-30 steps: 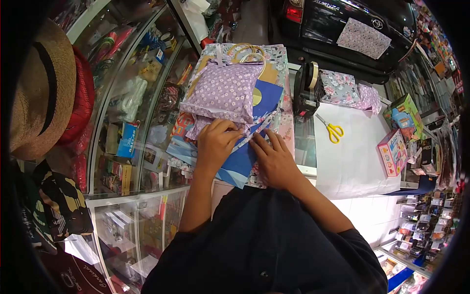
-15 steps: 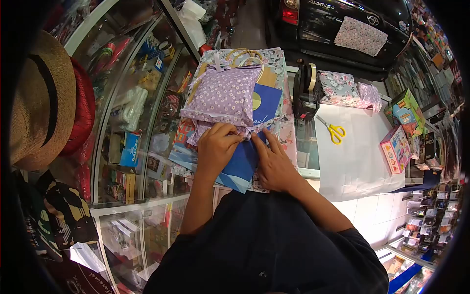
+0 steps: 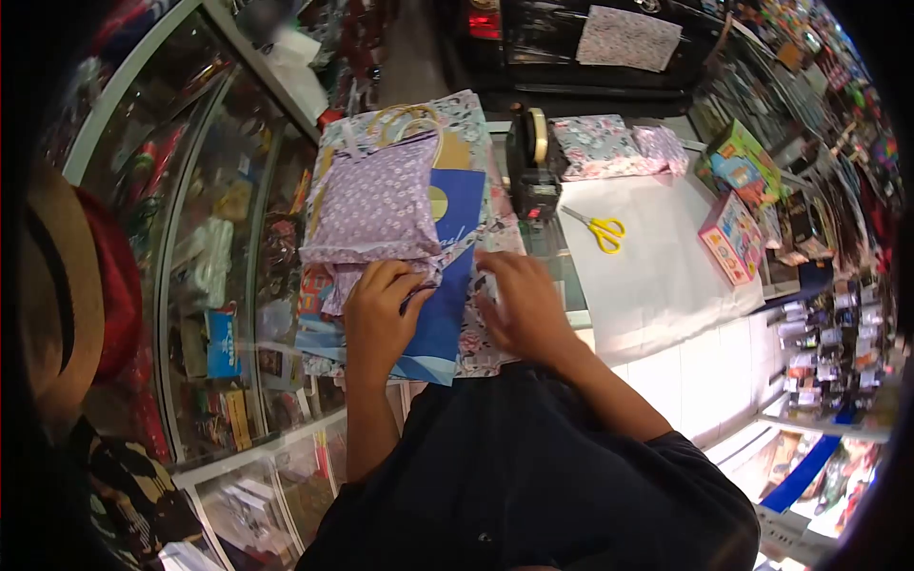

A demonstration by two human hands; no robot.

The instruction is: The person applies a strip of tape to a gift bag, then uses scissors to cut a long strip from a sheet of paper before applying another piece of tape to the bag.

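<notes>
A purple package with white flowers [image 3: 373, 202] lies on a blue printed sheet [image 3: 447, 328] and floral paper [image 3: 465, 114]. My left hand [image 3: 383, 309] is closed on the lower edge of the package, fingertips pressed on the folded purple wrap. Just right of the blue sheet, my right hand [image 3: 522, 303] hovers over the floral paper, fingers apart and slightly blurred, holding nothing that shows. A thin strip of the wrap points up to the right from the package's lower corner.
Right of the stack stands a black tape dispenser [image 3: 535, 162]. Yellow scissors [image 3: 606, 233] lie on white paper [image 3: 657, 295], with a pink box [image 3: 733, 240], a green box [image 3: 741, 167] and a floral parcel [image 3: 595, 146] around it. Glass cases [image 3: 214, 238] flank the left side.
My right hand has let go of the package's lower corner and moved right, fingers spreading. My left hand stays at the fold. The whole view has shifted, so the scene sits further left.
</notes>
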